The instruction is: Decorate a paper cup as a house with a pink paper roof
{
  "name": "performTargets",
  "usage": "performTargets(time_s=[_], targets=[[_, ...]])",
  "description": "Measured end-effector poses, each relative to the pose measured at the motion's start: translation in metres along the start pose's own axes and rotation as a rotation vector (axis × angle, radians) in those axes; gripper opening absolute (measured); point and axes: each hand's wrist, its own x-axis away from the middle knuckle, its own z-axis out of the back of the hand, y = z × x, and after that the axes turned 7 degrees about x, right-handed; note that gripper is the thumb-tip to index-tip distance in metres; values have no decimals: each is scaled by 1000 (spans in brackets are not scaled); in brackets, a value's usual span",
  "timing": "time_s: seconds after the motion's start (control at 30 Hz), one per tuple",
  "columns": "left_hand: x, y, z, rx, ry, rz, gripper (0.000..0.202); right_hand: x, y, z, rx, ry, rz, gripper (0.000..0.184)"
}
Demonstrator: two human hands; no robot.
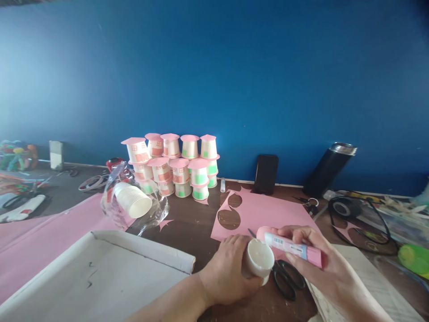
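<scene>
My left hand (226,270) is wrapped round a white paper cup (260,257), its round end tilted up towards me. In my right hand (321,257) is a pink and white glue stick (290,247), its left end at the cup's rim; whether it touches cannot be made out. Black-handled scissors (288,286) lie on the table beneath, between my hands. A pink paper piece (279,255) shows behind the glue stick, partly hidden by it and my fingers.
Decorated paper cups with pink tops (198,172) stand stacked against the blue wall. Nearby are a sleeve of cups (134,201), a cut pink sheet (258,210), a white box lid (67,277), a phone (266,174), a leaning black flask (326,172) and a cable (360,223).
</scene>
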Motion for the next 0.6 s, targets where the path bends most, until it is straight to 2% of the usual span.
performTargets(time_s=[0.13, 0.33, 0.6], targets=[[0, -1, 0, 1, -13, 3, 57, 1, -2, 2, 98, -40, 82, 14], [-1, 3, 0, -4, 1, 20, 53, 8, -13, -4, 260, -32, 269, 12], [-1, 5, -1, 24, 20, 17, 50, 12, -15, -5, 438, -26, 399, 16]])
